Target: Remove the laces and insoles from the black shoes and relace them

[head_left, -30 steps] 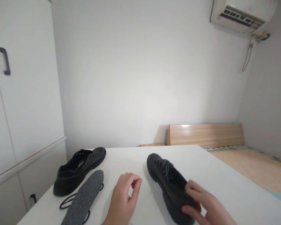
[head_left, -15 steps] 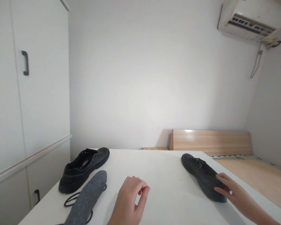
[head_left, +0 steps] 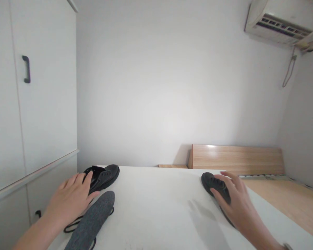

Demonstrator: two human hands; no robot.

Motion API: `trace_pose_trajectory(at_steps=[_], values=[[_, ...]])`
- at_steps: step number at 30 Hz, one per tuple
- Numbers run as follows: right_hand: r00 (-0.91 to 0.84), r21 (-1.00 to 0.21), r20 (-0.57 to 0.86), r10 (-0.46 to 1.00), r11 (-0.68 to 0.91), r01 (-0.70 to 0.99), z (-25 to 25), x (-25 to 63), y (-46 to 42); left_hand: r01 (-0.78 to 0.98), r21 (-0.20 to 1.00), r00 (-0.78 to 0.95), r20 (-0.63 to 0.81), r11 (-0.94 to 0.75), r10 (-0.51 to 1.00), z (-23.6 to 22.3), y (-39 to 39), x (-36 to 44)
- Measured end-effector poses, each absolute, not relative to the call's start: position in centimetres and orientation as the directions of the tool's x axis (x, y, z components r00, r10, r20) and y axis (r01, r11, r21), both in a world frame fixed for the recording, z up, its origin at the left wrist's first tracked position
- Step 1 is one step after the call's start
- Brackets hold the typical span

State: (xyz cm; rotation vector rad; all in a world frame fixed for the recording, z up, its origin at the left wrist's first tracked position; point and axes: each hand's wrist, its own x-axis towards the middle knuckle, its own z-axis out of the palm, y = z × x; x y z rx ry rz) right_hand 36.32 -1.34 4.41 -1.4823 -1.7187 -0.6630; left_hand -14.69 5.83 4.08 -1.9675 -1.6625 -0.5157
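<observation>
On the left of the white table (head_left: 156, 205) lies a black shoe (head_left: 110, 175) with no lace in the eyelets that show. My left hand (head_left: 71, 198) is over its heel end, fingers apart; whether it touches the shoe I cannot tell. Beside it lies a grey felt insole (head_left: 92, 222), with a black shoelace (head_left: 70, 227) showing from under it. At the right stands a second black shoe (head_left: 207, 180), laced. My right hand (head_left: 233, 196) is spread over its middle, thumb on the near side, hiding most of the opening and heel.
A white cabinet (head_left: 49, 104) with dark handles stands along the left. Behind the table's right side are a wooden headboard (head_left: 237, 159) and a bed base (head_left: 284, 194). An air conditioner (head_left: 281, 27) hangs high on the right.
My left hand has moved left from the table's middle to the unlaced shoe, and its fingers have opened. My right hand has left the laced shoe's heel and moved forward over its middle.
</observation>
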Motion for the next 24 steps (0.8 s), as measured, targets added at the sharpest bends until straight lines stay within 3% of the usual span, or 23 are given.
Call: trace_pose_trajectory(at_steps=[3,9,13,18,21,24], values=[[-0.118,-0.166,0.803,0.584,0.41,0.897,5.1,29.4,0.1,0.973,-0.186,0.214,0.502,-0.137,0.838,3.2,7.2,-17.0],[-0.238,-0.332,0.704,0.669,0.607,0.722,0.8,25.7,1.7,0.966,-0.175,0.253,0.463,-0.192,0.849,2.7,8.6,-18.0],[-0.221,-0.541,0.599,0.77,0.592,0.597,-0.7,26.3,1.5,0.965,-0.169,0.261,0.497,-0.203,0.827,3.8,8.8,-16.9],[-0.205,-0.635,0.554,0.807,0.569,0.522,-0.1,25.8,1.4,0.956,-0.187,0.292,0.566,-0.225,0.771,5.7,7.0,-12.3],[-0.209,-0.691,0.529,0.822,0.561,0.456,-0.1,24.9,1.1,0.939,-0.216,0.343,0.635,-0.268,0.692,6.4,4.4,-7.9],[-0.175,-0.781,0.481,0.859,0.51,0.36,-0.3,23.8,0.6,0.863,-0.289,0.487,0.698,-0.415,0.526,6.2,1.6,-3.2]])
